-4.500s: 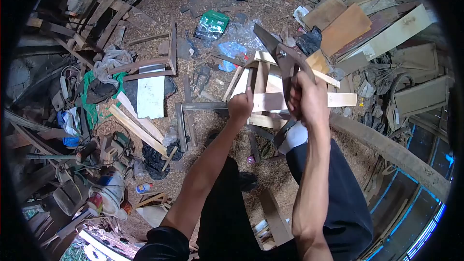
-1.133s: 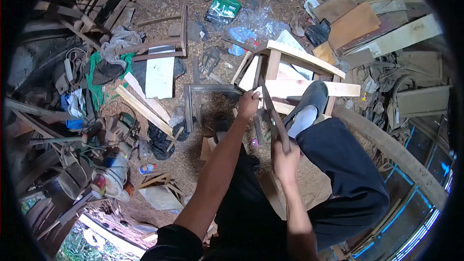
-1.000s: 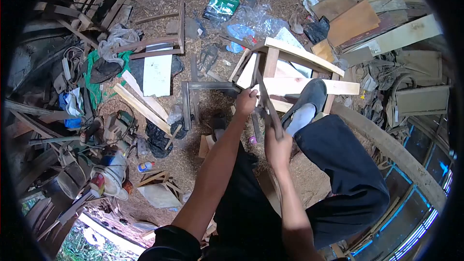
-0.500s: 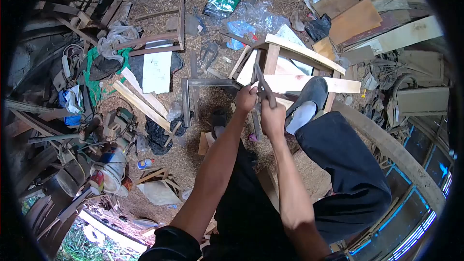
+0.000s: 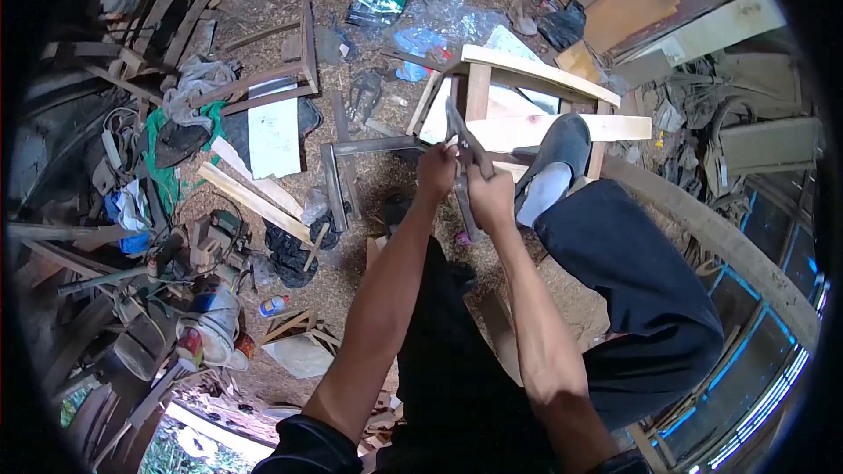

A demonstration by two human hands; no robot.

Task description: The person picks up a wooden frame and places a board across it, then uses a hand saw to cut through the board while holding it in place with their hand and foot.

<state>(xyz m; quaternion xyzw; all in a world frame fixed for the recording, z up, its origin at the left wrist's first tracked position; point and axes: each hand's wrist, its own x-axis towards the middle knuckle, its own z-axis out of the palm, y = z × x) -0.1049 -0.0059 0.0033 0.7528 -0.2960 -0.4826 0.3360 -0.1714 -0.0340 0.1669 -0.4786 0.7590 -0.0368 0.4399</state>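
Observation:
My right hand (image 5: 490, 199) is closed around the handle end of a dark, tapered tool (image 5: 465, 138), whose narrow end points away from me over the wooden frame. My left hand (image 5: 436, 172) is closed just left of the tool, thumb and fingers pinched at the frame's near corner; what they hold is too small to make out. The pale wooden frame (image 5: 479, 92) lies on its side, its light boards and a brown crosspiece showing. My shoe (image 5: 566, 147) rests on a light board (image 5: 623, 128) of it.
A dark frame leg (image 5: 334, 189) juts out left of my hands. Loose pale strips (image 5: 255, 202) and a white board (image 5: 274, 132) lie to the left. Plastic bags (image 5: 417, 48) lie beyond the frame, stacked boards (image 5: 632, 13) at the far right. A bucket (image 5: 211, 325) stands lower left.
The view has shifted slightly, so most things sit a little further left. Both hands stay together at the frame's corner, and the tool tilts a bit more to the left.

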